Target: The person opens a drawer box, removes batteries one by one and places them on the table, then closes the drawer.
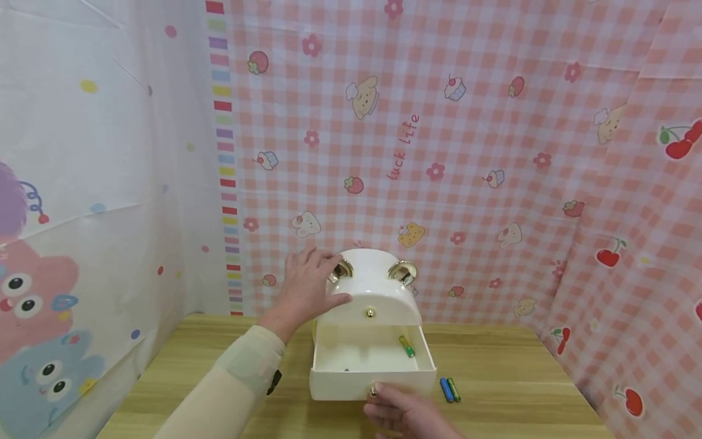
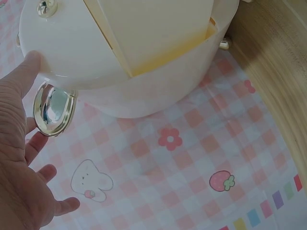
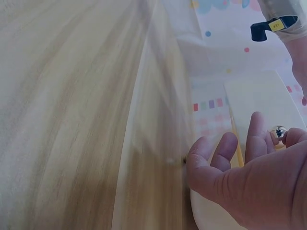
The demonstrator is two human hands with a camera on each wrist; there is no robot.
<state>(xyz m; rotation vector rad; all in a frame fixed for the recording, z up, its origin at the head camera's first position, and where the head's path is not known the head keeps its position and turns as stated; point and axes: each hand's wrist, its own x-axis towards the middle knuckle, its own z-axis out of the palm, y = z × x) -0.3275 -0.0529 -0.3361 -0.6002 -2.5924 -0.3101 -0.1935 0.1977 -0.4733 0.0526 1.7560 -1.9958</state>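
A white drawer box (image 1: 368, 286) with gold ear-shaped loops stands on the table, its lower drawer (image 1: 373, 386) pulled out. At the box's upper left, my left hand (image 1: 308, 286) rests with its thumb on the white front. Its other fingers are spread loosely by the gold ear (image 2: 55, 109), partly behind it. My right hand (image 1: 403, 411) pinches the drawer's round gold knob (image 3: 278, 133) between thumb and forefinger, while its other fingers curve loosely. A green and yellow battery (image 1: 406, 346) lies inside the drawer towards the right. Near the drawer's front wall, a tiny dark spot is mostly hidden.
On the wooden table (image 1: 493, 360), a blue battery (image 1: 446, 390) and a green battery (image 1: 454, 389) lie side by side, right of the drawer. Behind the box hangs a pink checked cloth (image 1: 471, 244); a white printed cloth (image 1: 109, 152) hangs at the left.
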